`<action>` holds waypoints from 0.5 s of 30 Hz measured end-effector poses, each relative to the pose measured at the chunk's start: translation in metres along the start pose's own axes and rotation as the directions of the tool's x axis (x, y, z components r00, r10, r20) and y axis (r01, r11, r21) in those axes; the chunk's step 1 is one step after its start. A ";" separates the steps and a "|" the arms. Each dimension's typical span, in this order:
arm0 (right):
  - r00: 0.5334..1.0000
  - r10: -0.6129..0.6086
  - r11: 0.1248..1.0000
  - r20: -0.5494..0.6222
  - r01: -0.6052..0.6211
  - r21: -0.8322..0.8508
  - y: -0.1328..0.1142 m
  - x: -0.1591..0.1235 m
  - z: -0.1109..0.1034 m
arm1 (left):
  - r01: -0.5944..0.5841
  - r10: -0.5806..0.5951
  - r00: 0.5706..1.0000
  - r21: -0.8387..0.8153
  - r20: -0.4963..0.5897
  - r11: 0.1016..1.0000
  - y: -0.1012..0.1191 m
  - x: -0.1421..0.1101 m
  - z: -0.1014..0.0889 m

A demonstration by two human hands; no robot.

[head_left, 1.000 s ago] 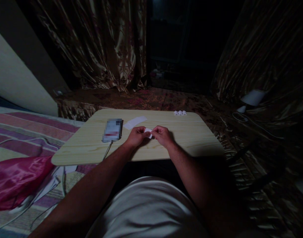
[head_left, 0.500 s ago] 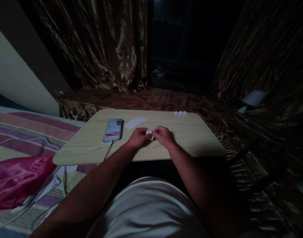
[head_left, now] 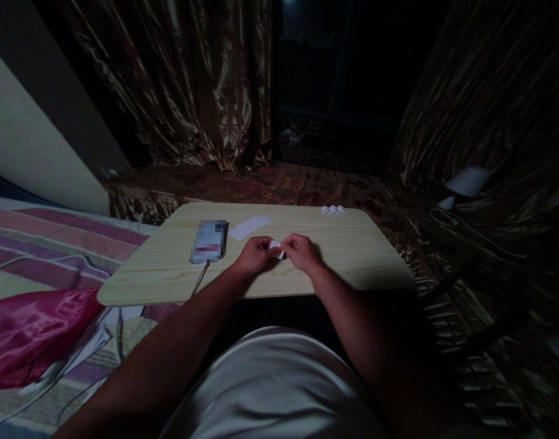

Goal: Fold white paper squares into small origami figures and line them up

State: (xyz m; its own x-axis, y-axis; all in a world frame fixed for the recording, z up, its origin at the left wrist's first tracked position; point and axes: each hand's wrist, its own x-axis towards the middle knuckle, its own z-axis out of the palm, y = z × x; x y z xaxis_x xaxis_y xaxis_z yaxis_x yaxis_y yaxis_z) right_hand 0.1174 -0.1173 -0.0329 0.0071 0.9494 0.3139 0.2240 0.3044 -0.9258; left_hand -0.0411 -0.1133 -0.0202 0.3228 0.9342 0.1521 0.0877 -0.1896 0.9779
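Note:
Between my two hands is a small white piece of paper (head_left: 276, 246), held just above the table (head_left: 352, 256). My left hand (head_left: 255, 253) pinches its left side between thumb and fingers. At its right edge, the fingertips of my right hand (head_left: 300, 250) are closed on the paper. Fingers hide part of it, so its folds are hard to make out. Beyond my left hand, overlapping white paper strips (head_left: 250, 227) lie flat on the table. Three small folded white paper shapes (head_left: 333, 210) stand in a row near the far right edge.
A phone (head_left: 208, 241) with a blurred screen lies left of my hands, a cable (head_left: 199, 279) running off the near edge. Left of the table are a striped bedspread (head_left: 69, 244) and a shiny pink cloth (head_left: 36, 332). A white lamp (head_left: 469, 181) stands at right.
Both hands keep their hold on the small paper, which has tilted slightly and shows a little less of its white face than a second ago. The strips and folded shapes stay put.

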 end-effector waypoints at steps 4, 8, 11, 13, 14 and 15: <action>0.999 0.038 0.995 -0.034 -0.034 0.097 -0.003 -0.001 -0.001 | -0.008 0.009 0.999 0.022 -0.047 1.000 0.003 0.000 0.000; 0.998 0.055 0.986 -0.013 -0.052 0.156 -0.005 -0.002 -0.002 | -0.007 0.002 0.996 -0.058 -0.091 0.998 0.004 0.001 -0.001; 0.999 0.040 0.989 0.009 -0.041 0.141 -0.005 -0.002 -0.001 | -0.023 0.014 0.995 -0.084 -0.100 0.996 0.004 0.001 -0.002; 1.000 0.029 0.991 0.009 -0.030 0.129 -0.004 -0.002 0.000 | -0.023 0.013 0.995 -0.097 -0.102 0.995 0.005 0.001 -0.002; 1.000 0.026 0.992 0.009 -0.026 0.126 -0.004 -0.002 0.000 | -0.021 0.011 0.995 -0.104 -0.103 0.994 0.006 0.001 -0.002; 1.000 0.023 0.992 0.009 -0.024 0.124 -0.004 -0.002 0.001 | -0.020 0.009 0.995 -0.109 -0.103 0.994 0.006 0.000 -0.002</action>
State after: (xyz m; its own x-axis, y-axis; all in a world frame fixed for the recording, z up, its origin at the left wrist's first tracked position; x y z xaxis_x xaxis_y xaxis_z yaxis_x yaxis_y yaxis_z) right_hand 0.1159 -0.1202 -0.0295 0.0038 0.9567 0.2910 0.1008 0.2892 -0.9520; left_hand -0.0420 -0.1136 -0.0139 0.2245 0.9587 0.1748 -0.0225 -0.1742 0.9844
